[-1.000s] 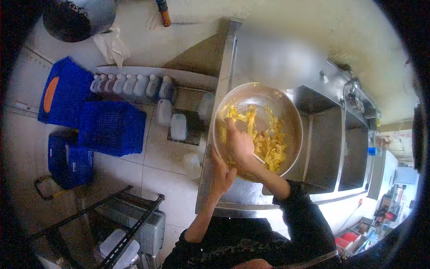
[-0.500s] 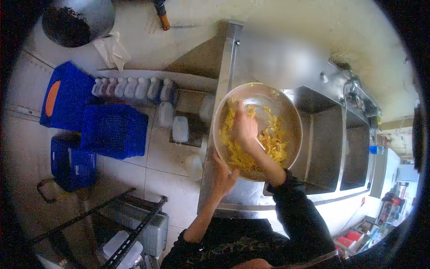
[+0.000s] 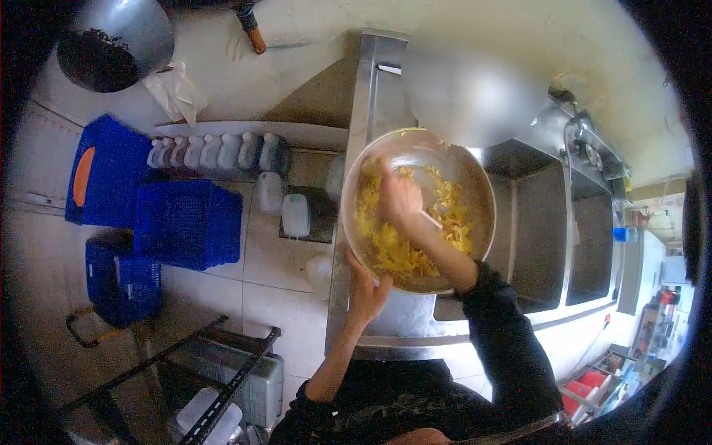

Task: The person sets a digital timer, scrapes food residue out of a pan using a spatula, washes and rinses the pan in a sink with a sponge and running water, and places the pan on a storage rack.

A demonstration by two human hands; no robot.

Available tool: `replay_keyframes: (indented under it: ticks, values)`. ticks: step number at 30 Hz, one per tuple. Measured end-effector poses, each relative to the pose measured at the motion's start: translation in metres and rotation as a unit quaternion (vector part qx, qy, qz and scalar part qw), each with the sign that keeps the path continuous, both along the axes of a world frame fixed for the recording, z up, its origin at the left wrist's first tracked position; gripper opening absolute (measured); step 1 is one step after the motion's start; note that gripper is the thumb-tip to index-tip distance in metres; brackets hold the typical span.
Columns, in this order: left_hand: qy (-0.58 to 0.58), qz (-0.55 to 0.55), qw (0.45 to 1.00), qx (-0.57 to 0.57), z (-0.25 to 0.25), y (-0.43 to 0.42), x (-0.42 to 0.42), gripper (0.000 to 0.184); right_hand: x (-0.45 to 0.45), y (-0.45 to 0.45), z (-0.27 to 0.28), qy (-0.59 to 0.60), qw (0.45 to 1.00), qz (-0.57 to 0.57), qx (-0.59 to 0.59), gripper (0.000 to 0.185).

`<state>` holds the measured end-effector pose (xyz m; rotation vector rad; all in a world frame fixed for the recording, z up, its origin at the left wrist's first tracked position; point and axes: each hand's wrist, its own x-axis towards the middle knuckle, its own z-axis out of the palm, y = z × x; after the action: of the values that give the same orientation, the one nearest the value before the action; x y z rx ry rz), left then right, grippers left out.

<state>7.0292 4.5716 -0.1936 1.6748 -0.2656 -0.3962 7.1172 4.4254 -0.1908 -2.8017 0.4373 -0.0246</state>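
Observation:
A wide round metal bowl (image 3: 486, 222) tilts toward me over the steel counter, at the edge of the sink. Yellow shredded food (image 3: 404, 256) lines its bottom and sides. My left hand (image 3: 368, 294) grips the bowl's near-left rim, thumb on top and fingers underneath. Inside the bowl, my right hand (image 3: 401, 196) is closed round a utensil with a pale handle (image 3: 432, 220), whose end sticks out below the fist. The utensil's working end is blurred by motion at the bowl's upper left, so its kind is unclear.
A steel sink (image 3: 535, 230) with two basins lies right of the bowl. Blue plastic baskets (image 3: 185, 222) and a row of plastic jugs (image 3: 215, 153) stand on the floor to the left. A black metal rack (image 3: 230, 378) is at lower left. A large bowl with dark contents (image 3: 152, 37) sits upper left.
My right hand has shifted slightly up and left in the bowl with the utensil, and some food has moved. The bowl sits a little higher in view; my left hand keeps its grip.

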Motion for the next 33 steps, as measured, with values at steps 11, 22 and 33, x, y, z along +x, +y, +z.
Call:
replay_keyframes:
  ticks: [11,22,33]
  values:
    - [-0.025,0.006,0.999,0.040,-0.007,0.002,-0.002,0.084,0.025,-0.011,0.020,0.031,0.997,-0.069,0.013,0.052]
    - [0.000,0.002,0.999,0.040,-0.013,-0.002,-0.006,0.086,-0.019,0.016,0.011,0.150,0.984,0.074,-0.058,0.038]
    - [0.005,0.007,1.000,-0.009,-0.015,0.001,-0.007,0.085,-0.092,0.009,0.056,0.130,0.956,0.260,-0.048,0.044]
